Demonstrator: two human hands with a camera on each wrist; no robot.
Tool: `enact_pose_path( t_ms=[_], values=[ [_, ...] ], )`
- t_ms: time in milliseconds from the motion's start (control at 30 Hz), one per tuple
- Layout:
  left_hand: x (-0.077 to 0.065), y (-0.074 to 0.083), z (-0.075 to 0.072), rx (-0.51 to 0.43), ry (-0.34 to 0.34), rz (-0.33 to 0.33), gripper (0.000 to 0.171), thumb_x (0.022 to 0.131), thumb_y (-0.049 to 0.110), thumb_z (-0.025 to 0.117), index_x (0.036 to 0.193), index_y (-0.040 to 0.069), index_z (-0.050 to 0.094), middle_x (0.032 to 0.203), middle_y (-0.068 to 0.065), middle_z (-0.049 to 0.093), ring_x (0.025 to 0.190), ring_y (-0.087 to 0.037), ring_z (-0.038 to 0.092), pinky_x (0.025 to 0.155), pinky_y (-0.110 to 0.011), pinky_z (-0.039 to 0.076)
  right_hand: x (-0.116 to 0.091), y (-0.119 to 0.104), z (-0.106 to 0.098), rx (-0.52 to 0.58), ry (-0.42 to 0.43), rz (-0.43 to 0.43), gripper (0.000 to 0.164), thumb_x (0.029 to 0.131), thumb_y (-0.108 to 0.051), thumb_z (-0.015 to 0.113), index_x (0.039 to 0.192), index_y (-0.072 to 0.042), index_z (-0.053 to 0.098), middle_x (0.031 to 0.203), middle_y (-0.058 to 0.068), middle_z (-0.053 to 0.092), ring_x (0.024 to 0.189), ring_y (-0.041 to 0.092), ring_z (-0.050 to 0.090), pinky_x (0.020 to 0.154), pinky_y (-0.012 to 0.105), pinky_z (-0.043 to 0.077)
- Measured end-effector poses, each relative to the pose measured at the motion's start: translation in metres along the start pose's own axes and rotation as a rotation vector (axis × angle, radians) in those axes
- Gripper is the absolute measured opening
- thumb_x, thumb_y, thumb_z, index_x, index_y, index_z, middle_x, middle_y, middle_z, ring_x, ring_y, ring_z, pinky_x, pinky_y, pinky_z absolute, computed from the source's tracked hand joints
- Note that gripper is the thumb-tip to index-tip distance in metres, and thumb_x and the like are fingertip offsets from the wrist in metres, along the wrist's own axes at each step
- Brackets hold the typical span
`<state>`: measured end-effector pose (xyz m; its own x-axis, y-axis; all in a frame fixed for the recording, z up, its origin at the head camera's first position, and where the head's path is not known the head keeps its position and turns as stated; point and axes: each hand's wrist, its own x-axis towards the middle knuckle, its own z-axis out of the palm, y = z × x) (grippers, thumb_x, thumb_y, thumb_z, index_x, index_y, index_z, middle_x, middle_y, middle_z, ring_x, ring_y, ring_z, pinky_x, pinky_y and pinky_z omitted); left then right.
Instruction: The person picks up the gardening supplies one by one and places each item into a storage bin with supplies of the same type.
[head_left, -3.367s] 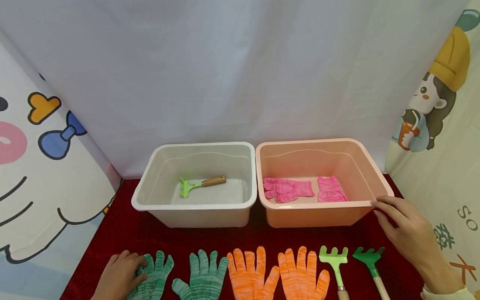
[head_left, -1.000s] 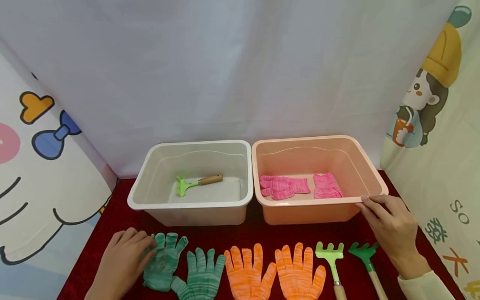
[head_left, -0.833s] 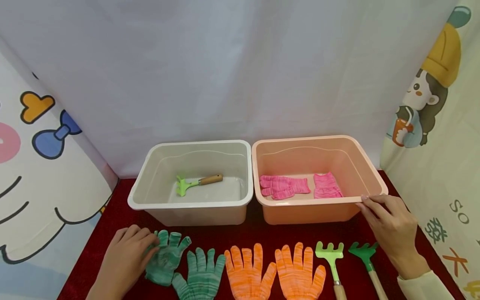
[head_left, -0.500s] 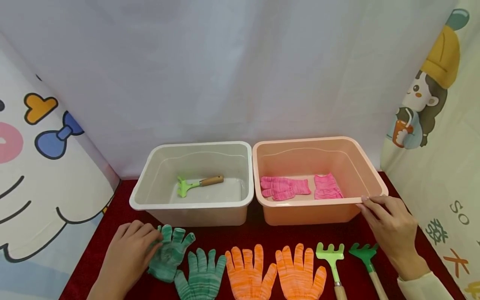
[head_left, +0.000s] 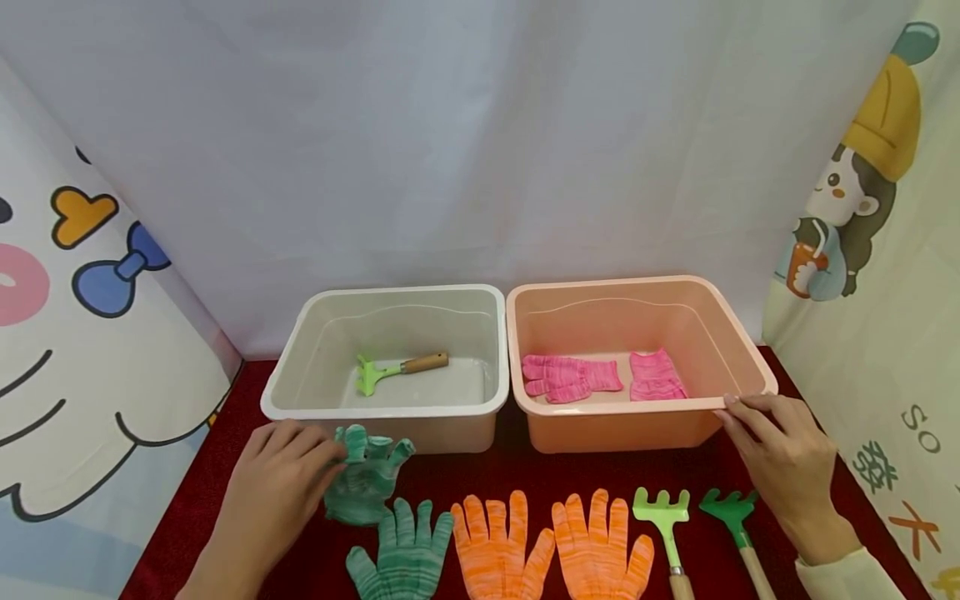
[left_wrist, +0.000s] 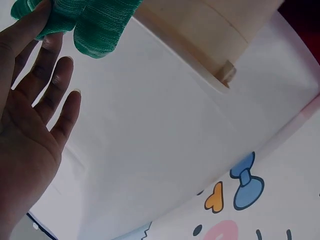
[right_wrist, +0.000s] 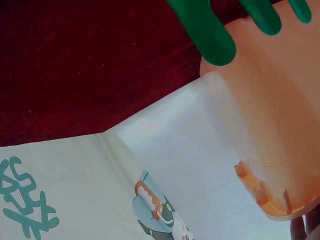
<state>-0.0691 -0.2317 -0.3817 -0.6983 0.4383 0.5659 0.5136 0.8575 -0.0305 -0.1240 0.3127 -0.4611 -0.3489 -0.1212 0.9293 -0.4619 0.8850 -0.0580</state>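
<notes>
At the white bin's 6 o'clock side: green glove pinched

Left hand pinches its 10 o'clock edge; right hand grips the peach bin's rim. Likely light, soft, floppy knit; mid-palm hold should limit droop. Glove fingers point toward 1 o'clock, long axis running 7 to 1.

A pale curtain hangs far back; the left sheet shows a blue bow, the right sheet a yellow-hatted figure. Red cloth lies between.
</notes>
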Motion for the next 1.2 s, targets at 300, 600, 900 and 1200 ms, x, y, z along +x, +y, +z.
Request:
enact_pose_path(
  t_ms=[300,600,900,1200],
  values=[
    [0.017,0.013,0.003,-0.039,-0.001,0.053,0.019,0.074,0.011,0.086,0.086,0.017,0.072,0.088,0.003,0.071,0.09,-0.02,0.058,0.085,-0.041,0.044,-0.003,0.001,-0.002,-0.013,-0.008,0.018,0.058,0.098,-0.052,0.059,0.089,0.001,0.08,0.082,0.02,0.068,0.073,0.042,0.061,0.112,0.007,0.027],
    [0.033,0.026,0.006,-0.078,0.005,0.074,0.019,0.075,0.012,0.087,0.086,0.017,0.073,0.085,0.004,0.069,0.089,-0.02,0.058,0.087,-0.041,0.045,-0.005,0.002,-0.002,-0.011,-0.015,0.025,0.058,0.098,-0.053,0.058,0.09,0.001,0.08,0.082,0.02,0.069,0.073,0.041,0.062,0.113,0.008,0.027],
    [0.048,0.038,0.013,-0.086,0.03,0.119,0.021,0.074,0.013,0.088,0.086,0.018,0.073,0.084,0.005,0.067,0.088,-0.019,0.058,0.088,-0.041,0.046,-0.004,0.002,-0.001,0.003,-0.002,0.019,0.058,0.098,-0.051,0.059,0.089,0.002,0.08,0.082,0.02,0.069,0.073,0.042,0.061,0.112,0.008,0.028],
    [0.06,0.047,0.019,-0.079,0.026,0.149,0.017,0.077,0.015,0.087,0.087,0.019,0.073,0.084,0.005,0.066,0.088,-0.019,0.058,0.086,-0.04,0.047,-0.001,0.0,0.001,0.014,0.011,0.017,0.058,0.099,-0.05,0.06,0.087,0.003,0.079,0.081,0.021,0.068,0.072,0.043,0.061,0.112,0.007,0.028]
  ],
)
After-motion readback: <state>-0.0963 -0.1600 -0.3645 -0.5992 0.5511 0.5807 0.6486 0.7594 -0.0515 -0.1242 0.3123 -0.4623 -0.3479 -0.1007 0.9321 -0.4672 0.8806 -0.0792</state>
